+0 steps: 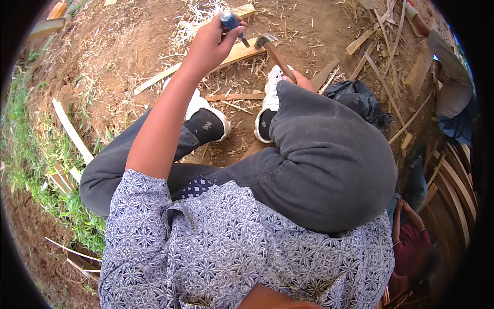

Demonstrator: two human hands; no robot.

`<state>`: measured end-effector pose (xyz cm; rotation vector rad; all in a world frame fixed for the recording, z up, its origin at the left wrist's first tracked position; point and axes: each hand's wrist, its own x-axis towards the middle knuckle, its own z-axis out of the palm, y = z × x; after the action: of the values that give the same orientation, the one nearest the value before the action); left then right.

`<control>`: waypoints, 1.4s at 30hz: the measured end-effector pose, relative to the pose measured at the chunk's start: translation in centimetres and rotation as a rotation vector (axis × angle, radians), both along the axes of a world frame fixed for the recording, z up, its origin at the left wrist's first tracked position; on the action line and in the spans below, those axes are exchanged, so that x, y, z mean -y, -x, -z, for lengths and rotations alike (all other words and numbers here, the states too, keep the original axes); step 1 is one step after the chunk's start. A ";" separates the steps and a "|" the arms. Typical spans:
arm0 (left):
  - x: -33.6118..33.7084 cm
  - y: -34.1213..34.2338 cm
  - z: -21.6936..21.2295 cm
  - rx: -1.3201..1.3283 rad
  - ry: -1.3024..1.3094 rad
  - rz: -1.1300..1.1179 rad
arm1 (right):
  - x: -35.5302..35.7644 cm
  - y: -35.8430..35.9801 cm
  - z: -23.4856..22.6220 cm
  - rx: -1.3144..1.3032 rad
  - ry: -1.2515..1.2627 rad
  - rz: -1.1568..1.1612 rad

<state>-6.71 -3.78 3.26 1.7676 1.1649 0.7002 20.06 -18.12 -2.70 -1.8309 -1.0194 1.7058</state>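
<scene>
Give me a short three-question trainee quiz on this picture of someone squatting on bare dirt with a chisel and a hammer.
1. True or false: the left hand grips the blue-handled metal chisel.
2. What does the right hand hold? A) a saw B) the wooden-handled steel hammer C) nothing
3. Fill in: the chisel's tip points at the pale ___ strip on the ground.

Key: 1 true; 2 B; 3 wooden.

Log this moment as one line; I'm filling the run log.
left hand: holds blue-handled chisel on wood strip | right hand: holds hammer beside chisel | person seated on dirt ground
</scene>
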 end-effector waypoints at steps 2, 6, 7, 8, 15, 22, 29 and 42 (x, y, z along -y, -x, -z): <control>-0.1 -0.5 0.2 -0.031 -0.007 0.024 | 0.1 0.0 0.1 -0.005 -0.010 0.014; -0.6 -1.0 0.3 -0.105 0.002 0.065 | 0.1 0.2 -0.8 0.030 -0.002 -0.005; -0.5 -1.2 0.3 -0.100 0.024 0.067 | 0.0 0.2 -1.1 0.041 0.017 -0.021; -0.4 -1.5 0.2 -0.089 0.013 0.065 | 0.1 -0.1 -0.7 0.033 0.002 -0.013; -0.3 -2.0 -0.1 -0.110 0.048 0.073 | 0.3 -0.1 -0.2 -0.043 0.034 0.032; -0.6 -2.3 -0.2 -0.139 0.036 0.092 | 0.3 -0.5 0.9 0.019 -0.036 -0.043; -0.7 -2.4 -0.2 -0.137 0.017 0.099 | 0.2 -0.4 0.5 -0.009 -0.024 -0.038; -0.6 -2.7 -0.6 -0.176 -0.004 0.119 | 0.2 -0.3 0.4 0.008 -0.030 -0.052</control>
<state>-3.99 -3.19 3.84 1.9150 1.1632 0.4852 20.32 -18.34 -3.08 -1.8082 -1.0992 1.7058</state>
